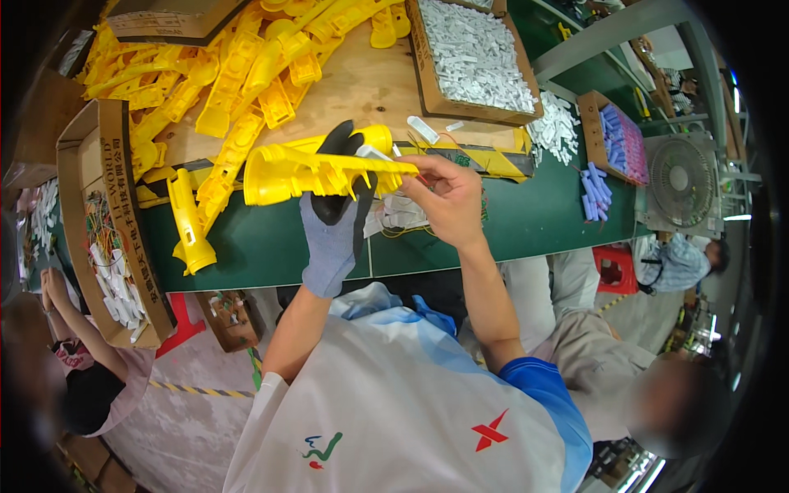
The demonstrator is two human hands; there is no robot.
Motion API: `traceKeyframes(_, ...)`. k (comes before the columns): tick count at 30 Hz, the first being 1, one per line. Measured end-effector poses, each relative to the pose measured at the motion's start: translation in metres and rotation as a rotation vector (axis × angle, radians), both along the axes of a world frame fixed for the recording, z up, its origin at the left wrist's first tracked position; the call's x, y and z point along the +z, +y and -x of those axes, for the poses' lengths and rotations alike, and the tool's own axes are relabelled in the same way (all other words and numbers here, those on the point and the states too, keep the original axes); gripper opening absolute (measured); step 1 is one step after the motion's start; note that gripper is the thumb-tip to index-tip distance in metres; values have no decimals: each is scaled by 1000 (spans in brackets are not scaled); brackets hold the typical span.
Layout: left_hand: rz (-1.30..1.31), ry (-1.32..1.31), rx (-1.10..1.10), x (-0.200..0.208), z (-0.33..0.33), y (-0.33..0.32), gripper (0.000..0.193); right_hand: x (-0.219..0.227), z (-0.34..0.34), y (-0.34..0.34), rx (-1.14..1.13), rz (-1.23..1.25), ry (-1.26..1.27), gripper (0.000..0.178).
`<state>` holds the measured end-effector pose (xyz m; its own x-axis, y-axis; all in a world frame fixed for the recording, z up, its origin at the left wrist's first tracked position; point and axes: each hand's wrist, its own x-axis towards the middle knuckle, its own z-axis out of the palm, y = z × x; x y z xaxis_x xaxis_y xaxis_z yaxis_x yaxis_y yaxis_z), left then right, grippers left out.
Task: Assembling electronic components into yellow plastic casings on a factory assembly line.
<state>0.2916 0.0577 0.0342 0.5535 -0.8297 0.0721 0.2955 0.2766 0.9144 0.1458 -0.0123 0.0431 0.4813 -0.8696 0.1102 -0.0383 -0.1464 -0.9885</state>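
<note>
My left hand (339,215), in a grey glove with black palm and fingers, is closed around a yellow plastic shell half (300,174) with ribs along its inside edge. The shell is held sideways above the bench's front part, wide end to the left. At its narrow right end the bare fingers of my right hand (448,197) are pinched together, with a bit of red showing between them. A small white part (374,153) shows by the gloved fingers; whether it sits in the shell is unclear. Behind lies another yellow piece (374,135), partly hidden.
Yellow shells (238,74) are heaped at the back left; one shell (191,222) lies nearer. A carton (526,103) holds white parts, with loose ones beside it. Purple cylinders (596,193) lie by their box. A fan (680,177) stands right. People sit on both sides.
</note>
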Motion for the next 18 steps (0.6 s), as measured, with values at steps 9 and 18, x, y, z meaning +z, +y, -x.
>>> traceKeyframes(9,62,-552,299,47,-7,-37,39,13,29,-13,-96,338,270,39)
traceKeyframes(18,234,-731,236,104,-14,-68,42,10,32,-37,-39,307,-6,51)
